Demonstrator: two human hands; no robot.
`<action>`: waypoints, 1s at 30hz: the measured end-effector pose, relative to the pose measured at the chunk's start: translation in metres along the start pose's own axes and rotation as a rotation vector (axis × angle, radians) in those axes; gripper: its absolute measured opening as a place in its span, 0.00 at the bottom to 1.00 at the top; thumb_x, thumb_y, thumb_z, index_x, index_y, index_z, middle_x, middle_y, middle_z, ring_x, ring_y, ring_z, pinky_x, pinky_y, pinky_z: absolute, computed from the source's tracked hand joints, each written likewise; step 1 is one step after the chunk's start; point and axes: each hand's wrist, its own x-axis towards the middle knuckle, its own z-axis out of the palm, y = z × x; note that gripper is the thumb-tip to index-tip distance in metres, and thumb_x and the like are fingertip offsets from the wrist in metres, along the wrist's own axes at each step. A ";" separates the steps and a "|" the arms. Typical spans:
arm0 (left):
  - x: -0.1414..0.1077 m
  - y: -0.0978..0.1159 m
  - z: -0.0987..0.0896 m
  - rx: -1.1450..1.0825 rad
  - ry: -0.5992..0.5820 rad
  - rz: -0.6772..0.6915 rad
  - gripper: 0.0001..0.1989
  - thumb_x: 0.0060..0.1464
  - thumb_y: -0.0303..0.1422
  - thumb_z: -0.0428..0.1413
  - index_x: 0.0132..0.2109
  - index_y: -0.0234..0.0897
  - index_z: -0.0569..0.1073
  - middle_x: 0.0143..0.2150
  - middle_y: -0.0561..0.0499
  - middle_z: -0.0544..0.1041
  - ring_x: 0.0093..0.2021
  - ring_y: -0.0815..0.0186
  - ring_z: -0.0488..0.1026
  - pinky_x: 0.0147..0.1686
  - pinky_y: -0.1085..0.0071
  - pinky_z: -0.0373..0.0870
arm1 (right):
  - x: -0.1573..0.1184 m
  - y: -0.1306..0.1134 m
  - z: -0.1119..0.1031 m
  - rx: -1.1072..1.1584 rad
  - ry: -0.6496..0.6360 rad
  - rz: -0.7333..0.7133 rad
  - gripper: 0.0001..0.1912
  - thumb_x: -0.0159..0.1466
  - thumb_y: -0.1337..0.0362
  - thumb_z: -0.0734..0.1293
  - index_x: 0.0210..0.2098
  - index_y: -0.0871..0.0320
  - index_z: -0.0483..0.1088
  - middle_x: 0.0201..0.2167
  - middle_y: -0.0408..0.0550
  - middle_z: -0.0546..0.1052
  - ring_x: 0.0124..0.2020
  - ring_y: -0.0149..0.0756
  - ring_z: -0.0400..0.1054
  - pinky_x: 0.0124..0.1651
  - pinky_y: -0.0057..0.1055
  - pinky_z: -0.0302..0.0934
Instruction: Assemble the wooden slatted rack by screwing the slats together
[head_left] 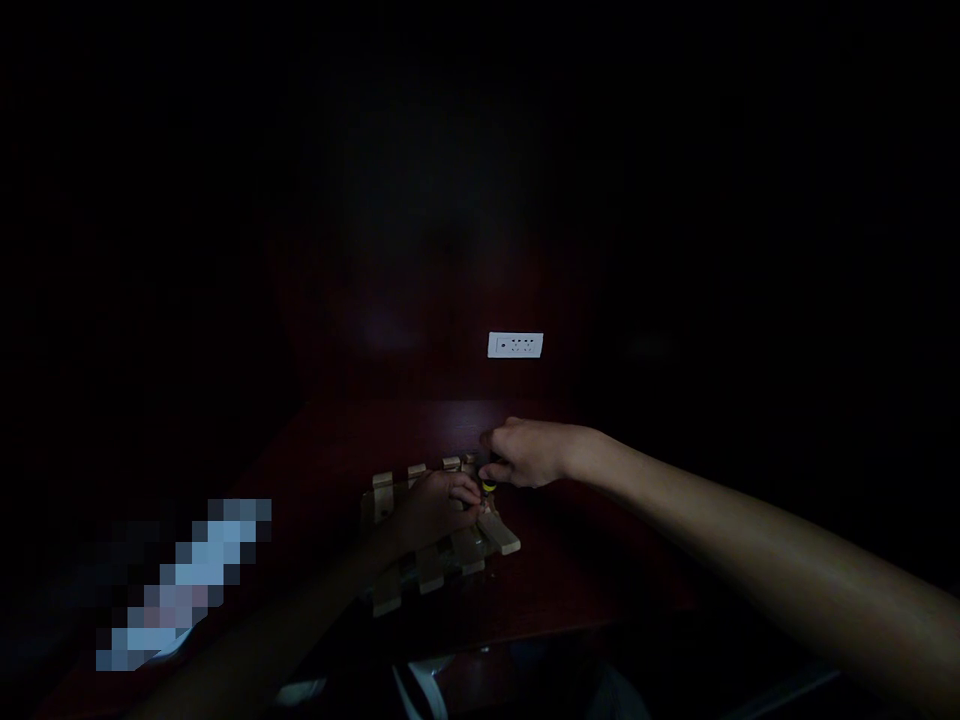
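Several pale wooden slats lie side by side across a frame, forming a slatted wooden piece [430, 568] on a dark red table. My right hand [525, 452] is closed around what looks like a screwdriver [489, 488], dark with a yellow band, its tip pointing down at the rightmost slat [500, 534]. My left hand [442, 500] rests over the middle of the slatted piece. Its fingers are pinched together close to the tool's tip; what they hold is too small and dark to make out.
A white socket panel [515, 345] is on the dark wall behind the table [555, 590]. At the left lies a bright, pixelated object [187, 580]. Below the table's front edge are pale shapes [424, 690] I cannot identify. The surroundings are very dark.
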 end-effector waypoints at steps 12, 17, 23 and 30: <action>-0.001 0.009 -0.001 0.031 0.005 0.016 0.06 0.47 0.29 0.58 0.36 0.35 0.76 0.37 0.48 0.81 0.37 0.63 0.78 0.38 0.69 0.73 | -0.002 -0.001 -0.004 0.141 -0.038 -0.088 0.14 0.60 0.67 0.63 0.47 0.60 0.68 0.40 0.51 0.75 0.36 0.37 0.70 0.33 0.28 0.60; 0.001 0.010 0.000 0.033 0.009 0.038 0.06 0.46 0.31 0.58 0.34 0.34 0.75 0.35 0.47 0.80 0.35 0.62 0.77 0.36 0.69 0.73 | 0.001 0.003 0.001 0.095 -0.022 -0.052 0.11 0.62 0.63 0.64 0.41 0.63 0.71 0.33 0.52 0.76 0.31 0.37 0.70 0.33 0.30 0.60; 0.000 0.007 0.000 0.078 0.009 0.047 0.06 0.47 0.30 0.58 0.35 0.36 0.76 0.36 0.49 0.81 0.35 0.63 0.77 0.36 0.70 0.71 | 0.002 0.002 0.000 0.200 -0.157 0.036 0.17 0.66 0.57 0.60 0.37 0.64 0.72 0.25 0.49 0.75 0.22 0.32 0.68 0.26 0.28 0.58; -0.001 0.010 0.000 0.054 -0.012 0.003 0.06 0.48 0.29 0.58 0.36 0.34 0.75 0.36 0.48 0.81 0.36 0.61 0.78 0.34 0.70 0.71 | 0.001 -0.006 -0.011 0.201 -0.093 -0.008 0.27 0.58 0.58 0.67 0.54 0.61 0.62 0.42 0.53 0.75 0.34 0.38 0.70 0.27 0.27 0.59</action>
